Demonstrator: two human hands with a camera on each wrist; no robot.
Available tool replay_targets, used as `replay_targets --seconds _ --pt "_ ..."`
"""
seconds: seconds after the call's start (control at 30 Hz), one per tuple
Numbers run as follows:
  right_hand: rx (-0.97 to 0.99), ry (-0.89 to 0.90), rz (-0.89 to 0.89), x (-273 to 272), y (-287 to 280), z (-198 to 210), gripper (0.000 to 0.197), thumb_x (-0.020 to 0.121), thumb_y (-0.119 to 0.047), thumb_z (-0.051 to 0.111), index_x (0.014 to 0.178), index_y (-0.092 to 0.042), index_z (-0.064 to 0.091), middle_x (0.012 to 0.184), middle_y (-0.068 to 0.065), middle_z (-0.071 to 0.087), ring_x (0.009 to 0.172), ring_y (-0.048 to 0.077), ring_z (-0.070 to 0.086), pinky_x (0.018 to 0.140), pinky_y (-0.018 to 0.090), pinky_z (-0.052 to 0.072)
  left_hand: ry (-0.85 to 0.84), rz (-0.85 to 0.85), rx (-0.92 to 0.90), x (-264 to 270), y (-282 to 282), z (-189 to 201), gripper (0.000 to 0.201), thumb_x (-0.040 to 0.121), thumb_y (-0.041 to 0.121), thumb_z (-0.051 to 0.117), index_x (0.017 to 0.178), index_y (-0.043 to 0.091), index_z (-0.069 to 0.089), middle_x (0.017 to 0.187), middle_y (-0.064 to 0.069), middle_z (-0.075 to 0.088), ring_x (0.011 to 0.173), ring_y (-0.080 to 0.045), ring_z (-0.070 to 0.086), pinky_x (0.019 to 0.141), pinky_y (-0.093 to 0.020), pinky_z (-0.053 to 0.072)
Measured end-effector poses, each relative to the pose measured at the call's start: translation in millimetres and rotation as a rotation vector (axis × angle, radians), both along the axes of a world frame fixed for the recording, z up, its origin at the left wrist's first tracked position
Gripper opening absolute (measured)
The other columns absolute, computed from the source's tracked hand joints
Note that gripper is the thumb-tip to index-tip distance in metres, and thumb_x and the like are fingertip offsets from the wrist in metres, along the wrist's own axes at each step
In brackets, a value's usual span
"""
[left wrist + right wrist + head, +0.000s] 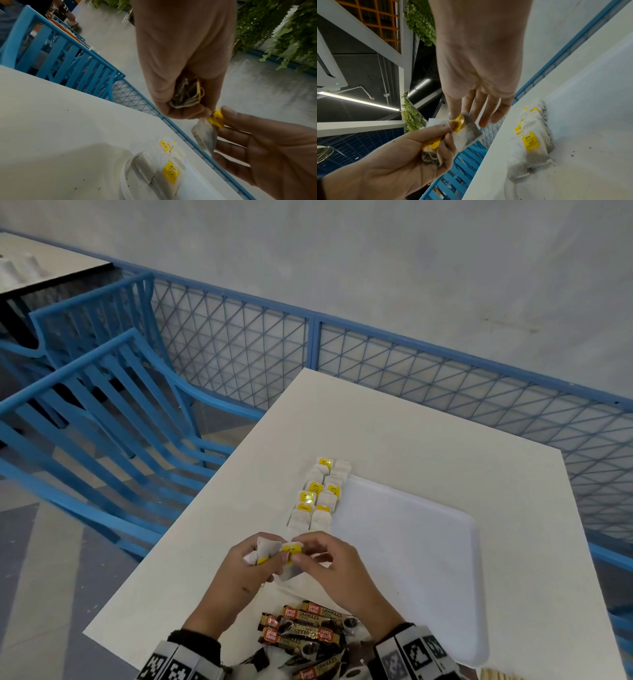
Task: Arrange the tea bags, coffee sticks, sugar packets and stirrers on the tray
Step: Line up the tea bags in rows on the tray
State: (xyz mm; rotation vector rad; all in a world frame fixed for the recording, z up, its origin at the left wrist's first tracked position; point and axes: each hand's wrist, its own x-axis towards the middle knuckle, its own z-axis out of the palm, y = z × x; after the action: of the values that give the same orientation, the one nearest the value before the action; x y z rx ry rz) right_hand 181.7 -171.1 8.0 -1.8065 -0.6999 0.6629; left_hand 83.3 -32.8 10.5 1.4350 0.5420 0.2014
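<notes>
My left hand (263,558) grips a crumpled bunch of tea bags (187,97), white with yellow tags. My right hand (303,551) meets it over the tray's near-left corner and pinches a single tea bag (467,133) by its yellow tag (216,119), its other fingers (485,108) straight. The bag hangs between both hands. Several tea bags (320,498) lie in two rows along the left edge of the white tray (411,542). A pile of brown coffee sticks (308,631) lies between my wrists at the table's near edge.
The white table (428,440) stands against a blue mesh fence (445,371), with blue chairs (102,405) to its left. Wooden stirrers (501,674) peek in at the bottom right. Dark specks of tea dust lie on the tray (590,155).
</notes>
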Motion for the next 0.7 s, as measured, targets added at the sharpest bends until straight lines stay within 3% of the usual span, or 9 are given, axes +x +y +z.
replay_targets --seconds 0.1,0.27,0.33,0.4,0.47,0.53,0.63,0.7 --pt "-0.038 -0.016 0.009 1.8 4.8 -1.1 0.008 0.083 -0.02 0.068 0.085 -0.028 0.065 0.078 -0.012 0.063 0.074 0.001 0.057 0.068 0.013 0.047 0.016 -0.008 0.007 -0.8 1.5 1.5 0.024 0.069 0.02 0.067 0.087 0.004 0.067 0.07 0.003 0.066 0.061 -0.005 0.054 0.053 -0.017 0.044" --pt "-0.05 0.012 -0.107 13.8 4.7 -6.1 0.012 0.081 -0.01 0.07 0.079 -0.02 0.064 0.069 -0.009 0.061 0.061 -0.006 0.056 0.058 0.007 0.042 0.105 0.024 0.071 -8.5 9.8 -7.6 0.006 0.08 0.006 0.071 0.084 0.009 0.067 0.067 0.004 0.066 0.06 -0.003 0.055 0.053 -0.015 0.044" --pt "-0.093 0.0 -0.19 22.5 2.7 -13.1 0.014 0.081 -0.01 0.069 0.077 -0.022 0.063 0.075 -0.001 0.064 0.065 -0.002 0.058 0.06 0.007 0.043 0.143 0.052 0.059 -14.6 15.8 -11.3 0.007 0.081 0.011 0.07 0.087 0.01 0.067 0.073 -0.002 0.066 0.064 -0.007 0.057 0.057 -0.018 0.046" --pt "-0.182 -0.031 -0.221 31.5 1.3 -21.1 0.008 0.084 -0.014 0.066 0.081 -0.021 0.062 0.088 0.006 0.066 0.075 0.009 0.06 0.064 0.009 0.042 0.165 0.087 0.001 -20.9 21.5 -12.6 0.015 0.079 0.017 0.071 0.091 0.01 0.067 0.08 -0.007 0.066 0.07 -0.014 0.058 0.064 -0.023 0.048" --pt "-0.255 -0.049 -0.194 35.7 1.6 -27.8 0.005 0.087 -0.018 0.062 0.083 -0.021 0.061 0.093 0.008 0.064 0.081 0.018 0.061 0.066 0.012 0.042 0.168 0.115 -0.067 -25.8 26.1 -14.5 0.027 0.073 0.027 0.067 0.096 0.012 0.066 0.085 -0.005 0.067 0.075 -0.015 0.06 0.068 -0.024 0.05" --pt "-0.307 -0.053 -0.131 35.4 4.5 -32.7 0.006 0.088 -0.02 0.06 0.082 -0.022 0.06 0.094 0.008 0.065 0.085 0.021 0.062 0.072 0.021 0.047 0.163 0.157 -0.133 -27.2 29.4 -16.4 0.023 0.08 0.023 0.067 0.1 0.011 0.064 0.088 -0.007 0.067 0.076 -0.017 0.061 0.07 -0.025 0.05" --pt "-0.337 0.011 -0.03 30.0 14.5 -38.1 0.01 0.085 -0.016 0.064 0.079 -0.023 0.06 0.079 0.002 0.061 0.077 0.018 0.058 0.077 0.031 0.05 0.173 0.213 -0.237 -26.8 34.1 -18.9 0.012 0.093 0.009 0.054 0.102 0.008 0.061 0.088 -0.011 0.065 0.076 -0.021 0.063 0.072 -0.029 0.053" --pt "-0.314 0.061 -0.014 26.3 22.3 -42.0 0.017 0.081 -0.012 0.069 0.077 -0.025 0.057 0.074 0.0 0.056 0.071 0.011 0.051 0.07 0.019 0.047 0.189 0.224 -0.264 -26.6 35.6 -21.6 0.013 0.093 0.008 0.052 0.102 0.007 0.061 0.088 -0.013 0.064 0.079 -0.025 0.065 0.073 -0.031 0.055"
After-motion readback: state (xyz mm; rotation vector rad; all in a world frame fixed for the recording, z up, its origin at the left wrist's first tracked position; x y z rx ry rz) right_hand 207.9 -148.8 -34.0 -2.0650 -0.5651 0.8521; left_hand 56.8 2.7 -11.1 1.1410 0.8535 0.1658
